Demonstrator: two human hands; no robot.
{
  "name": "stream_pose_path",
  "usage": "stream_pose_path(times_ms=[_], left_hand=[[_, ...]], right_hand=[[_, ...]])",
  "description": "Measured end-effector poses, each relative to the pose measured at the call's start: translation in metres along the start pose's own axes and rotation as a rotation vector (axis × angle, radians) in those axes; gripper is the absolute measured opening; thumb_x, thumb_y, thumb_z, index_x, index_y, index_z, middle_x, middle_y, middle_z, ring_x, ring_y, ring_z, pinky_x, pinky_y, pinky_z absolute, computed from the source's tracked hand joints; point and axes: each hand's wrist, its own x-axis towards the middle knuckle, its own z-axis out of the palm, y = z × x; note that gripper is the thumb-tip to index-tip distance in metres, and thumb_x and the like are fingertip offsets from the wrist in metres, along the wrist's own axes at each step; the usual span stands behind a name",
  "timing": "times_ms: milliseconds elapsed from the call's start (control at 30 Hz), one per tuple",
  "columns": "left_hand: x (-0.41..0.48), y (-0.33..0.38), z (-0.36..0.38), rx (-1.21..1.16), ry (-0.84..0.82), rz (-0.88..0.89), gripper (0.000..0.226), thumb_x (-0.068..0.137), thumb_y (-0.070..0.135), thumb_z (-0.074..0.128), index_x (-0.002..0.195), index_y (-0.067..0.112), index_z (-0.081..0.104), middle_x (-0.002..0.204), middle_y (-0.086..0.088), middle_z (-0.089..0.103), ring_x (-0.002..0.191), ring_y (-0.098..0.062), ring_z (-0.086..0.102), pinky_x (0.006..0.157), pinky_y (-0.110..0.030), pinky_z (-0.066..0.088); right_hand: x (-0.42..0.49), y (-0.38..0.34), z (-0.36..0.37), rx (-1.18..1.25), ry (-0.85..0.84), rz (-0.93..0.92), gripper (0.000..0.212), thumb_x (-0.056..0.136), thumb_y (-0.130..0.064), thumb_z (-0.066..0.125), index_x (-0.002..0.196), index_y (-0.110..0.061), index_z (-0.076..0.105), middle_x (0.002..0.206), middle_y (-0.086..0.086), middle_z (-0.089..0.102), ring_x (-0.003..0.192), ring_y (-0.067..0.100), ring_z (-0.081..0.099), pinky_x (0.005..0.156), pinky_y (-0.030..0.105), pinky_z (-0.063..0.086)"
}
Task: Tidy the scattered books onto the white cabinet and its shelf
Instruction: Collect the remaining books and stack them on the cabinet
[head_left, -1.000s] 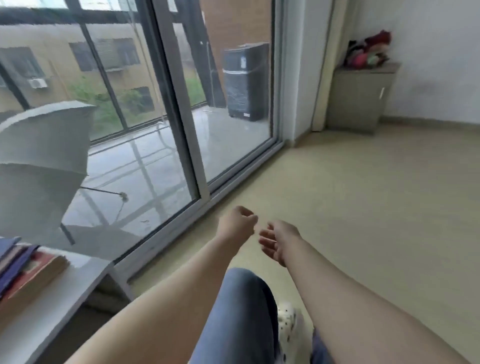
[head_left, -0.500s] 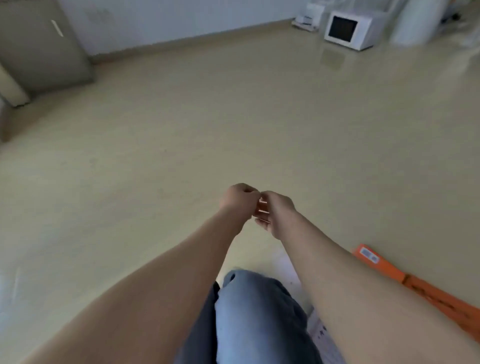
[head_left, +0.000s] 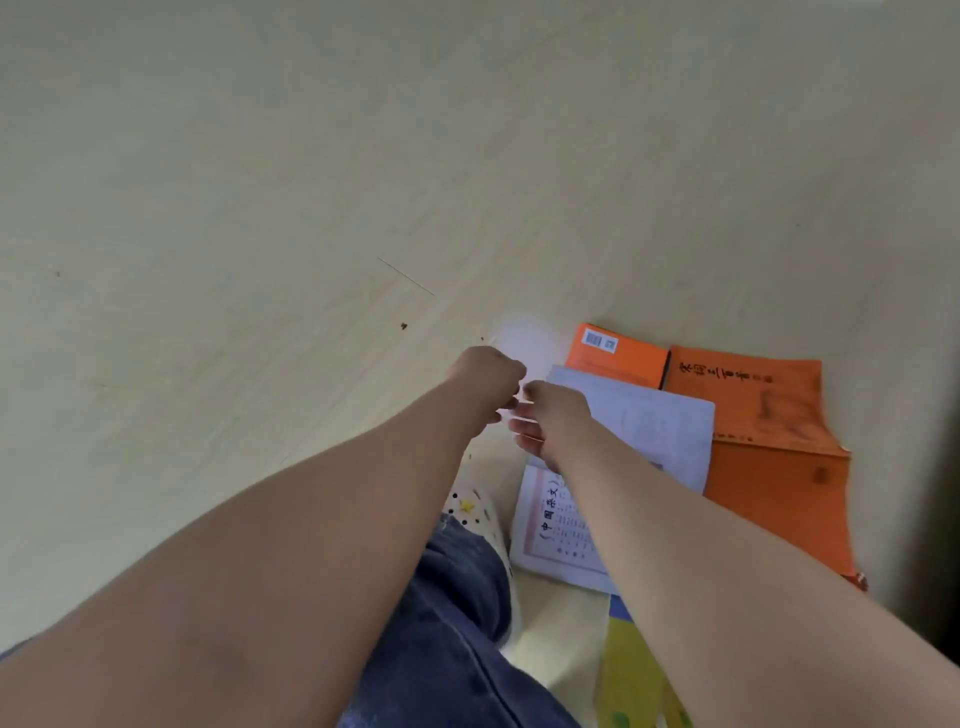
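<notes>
Through the head camera I am looking down at the floor (head_left: 260, 208), and both hands are hanging together above the books, touching nothing. The left hand (head_left: 485, 382) is curling its fingers into a loose fist with nothing in it. The right hand (head_left: 553, 415) is keeping its fingers half bent and is also holding nothing. The orange book (head_left: 753, 415) is lying open and face down. A pale booklet (head_left: 649, 431) is lying across it, a white book (head_left: 550, 530) is lying nearer to me, and a yellow book (head_left: 628, 670) is showing at the lower edge. The white cabinet is not in view. I am thinking the overlap is the danger: pulling the orange book first may make the booklet slide off, and its open pages may be bending. The shoe (head_left: 470, 506) is standing just beside the white book, so one step could be creasing it.
</notes>
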Motion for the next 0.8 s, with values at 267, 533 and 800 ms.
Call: stream_pose_path(times_ms=[267, 533, 800], left_hand=[[0.061, -0.026, -0.005, 0.090, -0.061, -0.078, 0.010, 0.094, 0.011, 0.045, 0.099, 0.008, 0.053, 0.076, -0.003, 0.053, 0.063, -0.013, 0.052, 0.058, -0.024, 0.039], [0.178, -0.031, -0.015, 0.101, -0.074, -0.111, 0.014, 0.090, 0.010, 0.046, 0.081, 0.013, 0.055, 0.082, -0.010, 0.057, 0.074, -0.024, 0.052, 0.058, -0.025, 0.037], [0.200, -0.048, 0.021, 0.229, -0.183, -0.107, 0.014, 0.088, 0.012, 0.044, 0.078, 0.015, 0.054, 0.095, -0.012, 0.062, 0.083, -0.027, 0.057, 0.067, -0.030, 0.041]], right_hand=[[0.060, 0.012, 0.012, -0.055, 0.091, 0.092, 0.012, 0.091, -0.010, 0.041, 0.097, -0.008, 0.052, 0.070, 0.005, 0.054, 0.053, 0.016, 0.047, 0.052, 0.026, 0.039], [0.146, -0.008, 0.038, -0.086, 0.217, 0.159, 0.022, 0.090, -0.006, 0.041, 0.069, -0.010, 0.044, 0.070, 0.007, 0.051, 0.052, 0.017, 0.046, 0.052, 0.026, 0.038], [0.174, 0.004, 0.023, 0.014, 0.219, 0.209, 0.016, 0.090, -0.008, 0.042, 0.076, -0.012, 0.050, 0.070, 0.003, 0.052, 0.052, 0.014, 0.043, 0.051, 0.024, 0.035]])
